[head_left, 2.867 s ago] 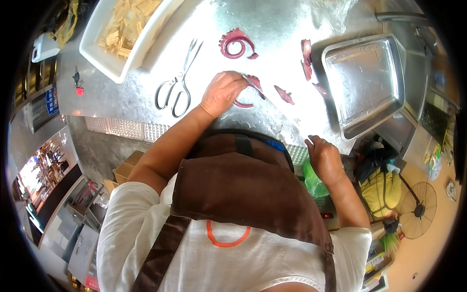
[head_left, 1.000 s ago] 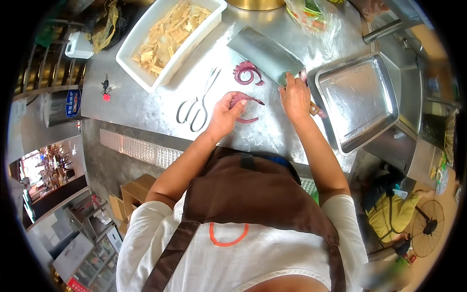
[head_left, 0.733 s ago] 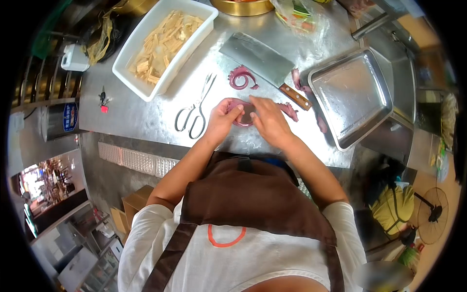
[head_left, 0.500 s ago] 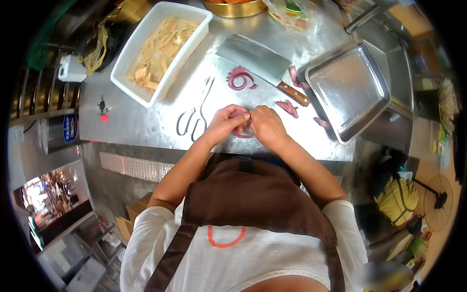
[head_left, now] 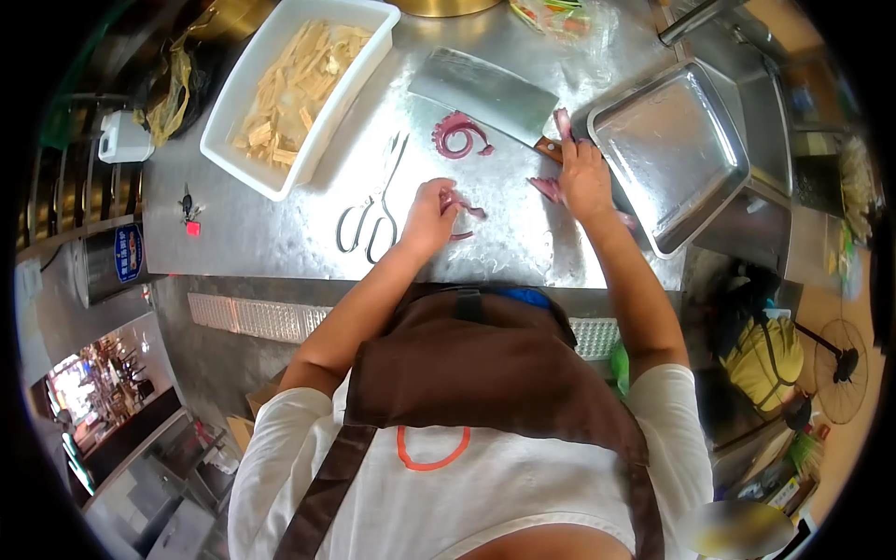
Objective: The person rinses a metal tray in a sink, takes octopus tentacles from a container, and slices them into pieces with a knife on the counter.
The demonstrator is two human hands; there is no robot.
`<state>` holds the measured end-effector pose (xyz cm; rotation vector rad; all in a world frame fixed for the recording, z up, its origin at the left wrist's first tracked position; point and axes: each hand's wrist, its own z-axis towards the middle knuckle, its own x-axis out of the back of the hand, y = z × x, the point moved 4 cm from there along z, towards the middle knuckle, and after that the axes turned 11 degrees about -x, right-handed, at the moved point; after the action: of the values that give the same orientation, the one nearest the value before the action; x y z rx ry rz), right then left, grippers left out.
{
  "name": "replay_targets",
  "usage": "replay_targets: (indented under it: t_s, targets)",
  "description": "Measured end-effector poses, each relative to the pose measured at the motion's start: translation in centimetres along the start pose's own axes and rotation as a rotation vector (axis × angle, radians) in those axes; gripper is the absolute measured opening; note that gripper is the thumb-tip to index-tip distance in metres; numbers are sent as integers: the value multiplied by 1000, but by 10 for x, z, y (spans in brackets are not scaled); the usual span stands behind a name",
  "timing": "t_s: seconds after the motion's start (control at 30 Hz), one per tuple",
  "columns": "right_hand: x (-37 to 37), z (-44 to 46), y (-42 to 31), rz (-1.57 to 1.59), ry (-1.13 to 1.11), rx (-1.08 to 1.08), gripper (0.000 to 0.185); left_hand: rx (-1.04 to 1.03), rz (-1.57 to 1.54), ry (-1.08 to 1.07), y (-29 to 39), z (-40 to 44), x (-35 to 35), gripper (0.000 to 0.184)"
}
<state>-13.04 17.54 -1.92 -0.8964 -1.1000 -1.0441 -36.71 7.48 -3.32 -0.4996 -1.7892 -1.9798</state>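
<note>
My left hand is closed on a purple-red octopus tentacle, its end sticking out to the right of the fingers. My right hand lies over the wooden handle of a cleaver, with fingers bent round it; the grip is partly hidden. The broad blade rests flat on the steel table. A curled tentacle lies just below the blade. Small octopus pieces, one a scrap, surround my right hand. Scissors lie slightly apart to the left of my left hand.
A white plastic tub of pale yellow strips stands at the upper left. On the right is a steel tray, close to my right hand. Keys with a red tag lie at the far left. A plastic bag is at the back.
My hands were together over the tentacle and are now apart. The right one has moved right and up onto the cleaver handle; the left keeps the tentacle. The view has shifted slightly.
</note>
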Motion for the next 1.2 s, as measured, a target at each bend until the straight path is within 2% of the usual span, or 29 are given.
replay_targets:
  t_s: [0.07,0.1,0.13,0.17,0.2,0.27,0.3,0.33,0.4,0.47,0.5,0.6,0.9,1.2]
  targets:
    - [-8,8,4,86,-225,-114,44,8,4,0,3,-4,2,32]
    - [-4,8,1,110,-154,-107,36,-61,208,-47,10,-4,5,32]
    - [-3,8,0,113,-161,-99,36,-130,412,-94,13,-4,5,32]
    - [8,10,-2,155,-138,-103,34,-215,449,-45,13,-5,7,31]
    - [21,9,-4,196,-118,-112,31,-203,447,-48,13,-6,8,31]
    - [44,7,-11,202,-83,-109,29,-420,441,68,24,-5,12,30]
    - [53,2,-14,280,-43,-105,30,-535,398,47,22,-6,10,27]
    - [62,-6,-15,356,-6,-102,30,-530,390,44,18,-7,7,27]
    - [72,-29,-14,507,-178,-247,24,-610,324,26,14,-6,3,22]
    - [89,-58,-19,640,-342,-333,26,-595,311,31,7,-5,1,21]
    - [92,-74,-21,707,-481,-444,27,-584,298,33,4,-4,1,19]
    - [102,-110,-30,827,-590,-528,25,-628,315,43,2,-4,0,17]
    - [102,-132,-35,665,-656,-429,21,-630,334,56,-1,-7,-2,14]
    - [90,-132,-33,681,-643,-338,20,-618,284,48,-4,-8,-2,13]
